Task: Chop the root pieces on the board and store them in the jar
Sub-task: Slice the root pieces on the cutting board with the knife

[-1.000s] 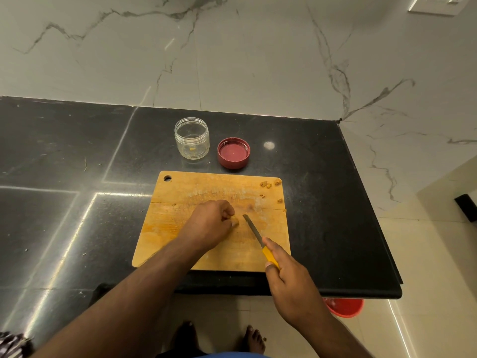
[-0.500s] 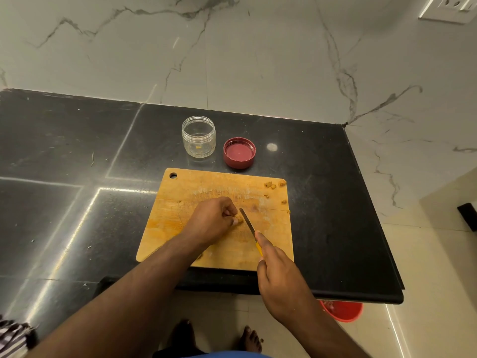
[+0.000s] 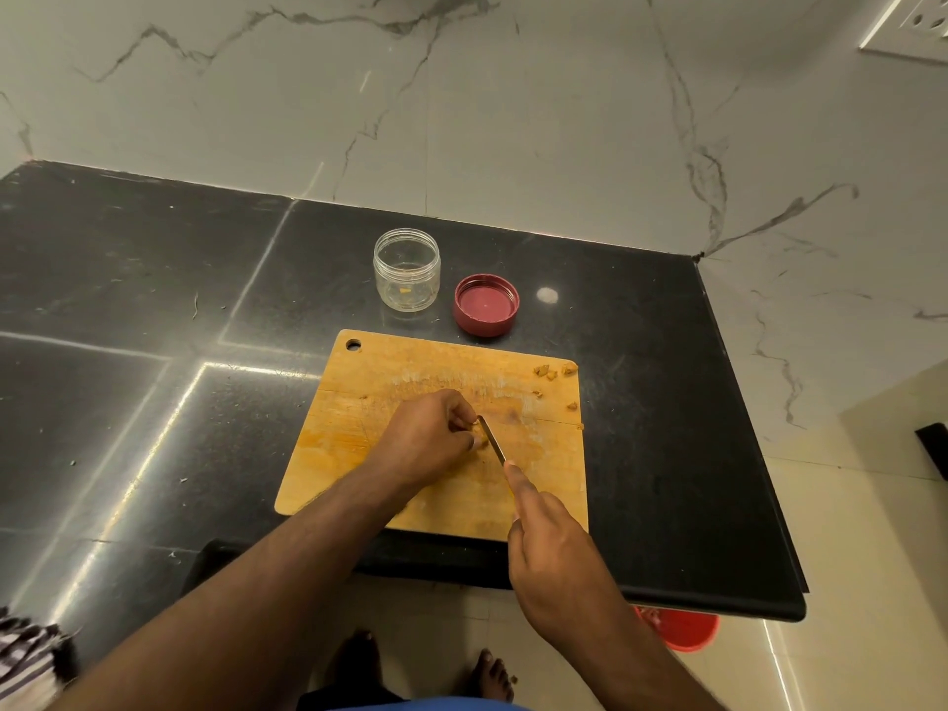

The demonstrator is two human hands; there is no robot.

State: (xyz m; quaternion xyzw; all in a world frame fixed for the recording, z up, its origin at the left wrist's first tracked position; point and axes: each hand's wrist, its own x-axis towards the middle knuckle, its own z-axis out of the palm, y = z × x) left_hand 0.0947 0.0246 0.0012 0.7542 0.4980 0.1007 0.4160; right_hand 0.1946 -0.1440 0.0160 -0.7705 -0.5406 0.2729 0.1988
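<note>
Risk: our left hand (image 3: pixel 428 438) pinched the root piece (image 3: pixel 481 442) mid-board (image 3: pixel 544 484), fingertips touching the knife (image 3: pixel 491 437) gripped by our right hand (image 3: pixel 556 551). A slip would nick them. Jar (image 3: pixel 407 269) sat open behind.

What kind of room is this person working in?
Most likely a home kitchen: a black stone counter against a marble-look wall, a wooden chopping board with a knife in use, and a small jar beside its red lid.

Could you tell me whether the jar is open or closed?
Open: the jar stands upright without its lid, and the red lid lies beside it.
</note>
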